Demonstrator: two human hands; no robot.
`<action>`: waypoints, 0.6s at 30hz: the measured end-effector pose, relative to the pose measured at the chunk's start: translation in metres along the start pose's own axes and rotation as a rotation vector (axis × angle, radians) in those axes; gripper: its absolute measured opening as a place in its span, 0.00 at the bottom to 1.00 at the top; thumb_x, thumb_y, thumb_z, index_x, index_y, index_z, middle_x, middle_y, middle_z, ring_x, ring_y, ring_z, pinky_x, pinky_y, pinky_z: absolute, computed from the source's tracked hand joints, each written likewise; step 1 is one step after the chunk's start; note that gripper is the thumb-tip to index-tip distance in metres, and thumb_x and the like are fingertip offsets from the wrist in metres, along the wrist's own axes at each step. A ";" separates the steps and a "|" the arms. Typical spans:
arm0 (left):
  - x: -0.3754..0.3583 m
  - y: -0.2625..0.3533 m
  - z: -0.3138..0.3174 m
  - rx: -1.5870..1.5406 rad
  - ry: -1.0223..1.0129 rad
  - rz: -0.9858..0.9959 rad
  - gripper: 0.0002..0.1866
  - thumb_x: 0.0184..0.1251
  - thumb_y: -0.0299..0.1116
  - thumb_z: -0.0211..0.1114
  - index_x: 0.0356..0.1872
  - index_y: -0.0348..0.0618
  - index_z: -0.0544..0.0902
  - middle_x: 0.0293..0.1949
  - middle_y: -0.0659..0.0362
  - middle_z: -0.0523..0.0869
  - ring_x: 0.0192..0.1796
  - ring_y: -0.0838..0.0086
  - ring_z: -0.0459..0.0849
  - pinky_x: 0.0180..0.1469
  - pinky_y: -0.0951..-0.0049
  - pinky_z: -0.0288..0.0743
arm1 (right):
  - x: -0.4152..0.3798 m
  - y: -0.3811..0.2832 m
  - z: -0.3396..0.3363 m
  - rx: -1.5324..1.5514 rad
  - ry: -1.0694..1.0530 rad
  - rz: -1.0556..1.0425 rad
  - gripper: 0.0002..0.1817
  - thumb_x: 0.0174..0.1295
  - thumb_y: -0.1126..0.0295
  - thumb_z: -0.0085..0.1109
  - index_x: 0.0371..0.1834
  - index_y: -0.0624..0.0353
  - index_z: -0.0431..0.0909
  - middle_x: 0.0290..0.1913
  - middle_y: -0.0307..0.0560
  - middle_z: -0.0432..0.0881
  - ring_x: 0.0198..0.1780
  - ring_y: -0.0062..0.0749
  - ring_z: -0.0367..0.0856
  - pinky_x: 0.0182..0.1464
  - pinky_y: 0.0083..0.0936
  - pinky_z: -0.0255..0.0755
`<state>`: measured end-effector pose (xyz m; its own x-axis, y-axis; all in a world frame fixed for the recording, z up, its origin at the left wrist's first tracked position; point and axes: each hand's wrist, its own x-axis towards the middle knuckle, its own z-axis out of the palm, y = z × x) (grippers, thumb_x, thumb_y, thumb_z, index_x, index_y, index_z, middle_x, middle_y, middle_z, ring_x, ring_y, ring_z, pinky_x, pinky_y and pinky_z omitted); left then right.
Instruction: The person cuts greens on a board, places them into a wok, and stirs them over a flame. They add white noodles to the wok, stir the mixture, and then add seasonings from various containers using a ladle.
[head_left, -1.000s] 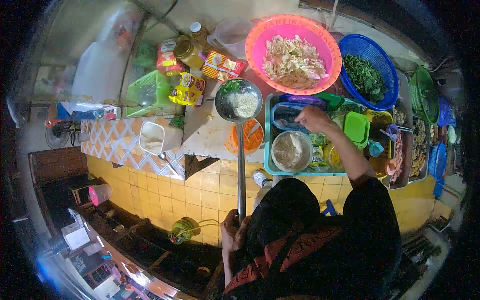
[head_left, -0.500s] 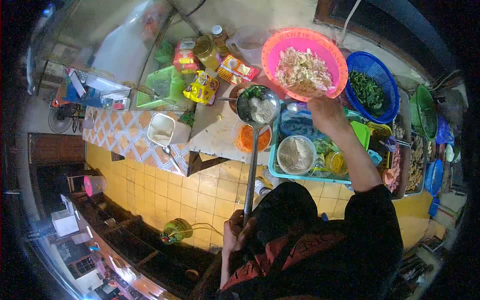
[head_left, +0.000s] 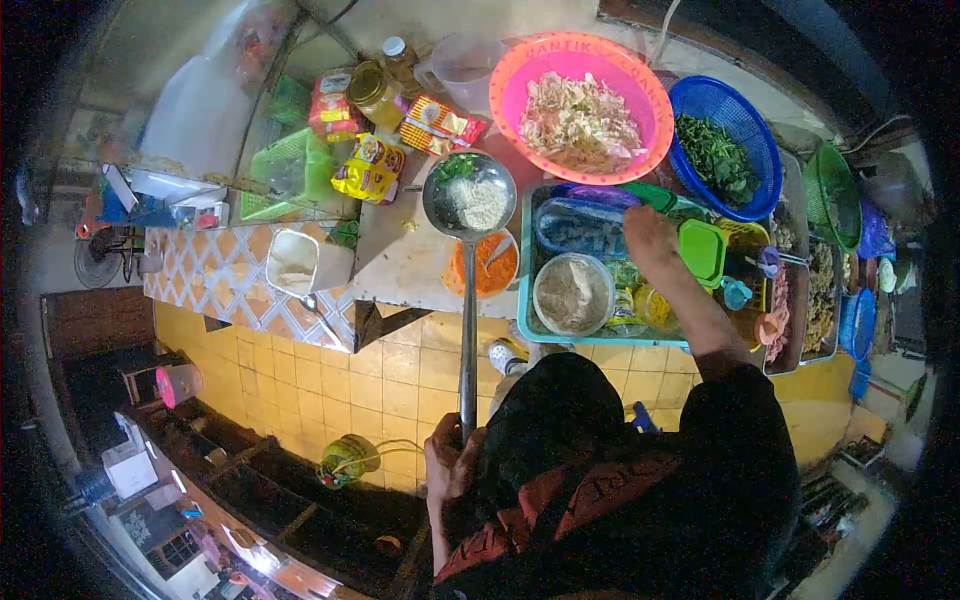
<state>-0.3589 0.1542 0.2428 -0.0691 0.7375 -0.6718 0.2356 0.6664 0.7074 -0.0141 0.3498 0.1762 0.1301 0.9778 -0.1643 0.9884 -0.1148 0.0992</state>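
My left hand (head_left: 452,458) is wrapped round the long metal handle of a large ladle (head_left: 468,330). The ladle's round bowl faces up above the table and holds white flour or powder (head_left: 478,203) with chopped green leaves (head_left: 457,167) beside it. My right hand (head_left: 650,238) is over the turquoise tray (head_left: 524,290), fingers curled downward, near a blue-lidded container (head_left: 585,228) and a light green box (head_left: 702,250). What its fingertips hold, if anything, is hidden. A tub of greyish-white powder (head_left: 573,294) stands in the tray. A bowl of orange paste (head_left: 483,264) with a spoon sits below the ladle.
A pink basin of shredded pale vegetable (head_left: 583,115) and a blue basket of leafy greens (head_left: 716,155) stand at the back. Seasoning packets (head_left: 370,168), jars (head_left: 375,95) and a green basket (head_left: 293,172) are left. A white tub (head_left: 293,262) stands on the tiled counter.
My right hand has moved away from the pink basin's rim, down over the tray. The ladle stays in my left hand, and the powder in it looks more spread out.
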 end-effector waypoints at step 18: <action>-0.002 -0.004 0.003 -0.021 -0.013 0.008 0.10 0.56 0.30 0.64 0.32 0.39 0.72 0.14 0.64 0.71 0.14 0.82 0.68 0.15 0.80 0.60 | 0.015 -0.014 -0.003 -0.204 -0.327 -0.543 0.07 0.45 0.72 0.55 0.24 0.59 0.82 0.28 0.52 0.82 0.35 0.41 0.82 0.37 0.37 0.76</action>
<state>-0.3563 0.1500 0.2406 -0.0545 0.7414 -0.6688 0.2156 0.6627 0.7171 -0.0264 0.3670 0.1750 -0.3337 0.7801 -0.5292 0.8896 0.4464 0.0971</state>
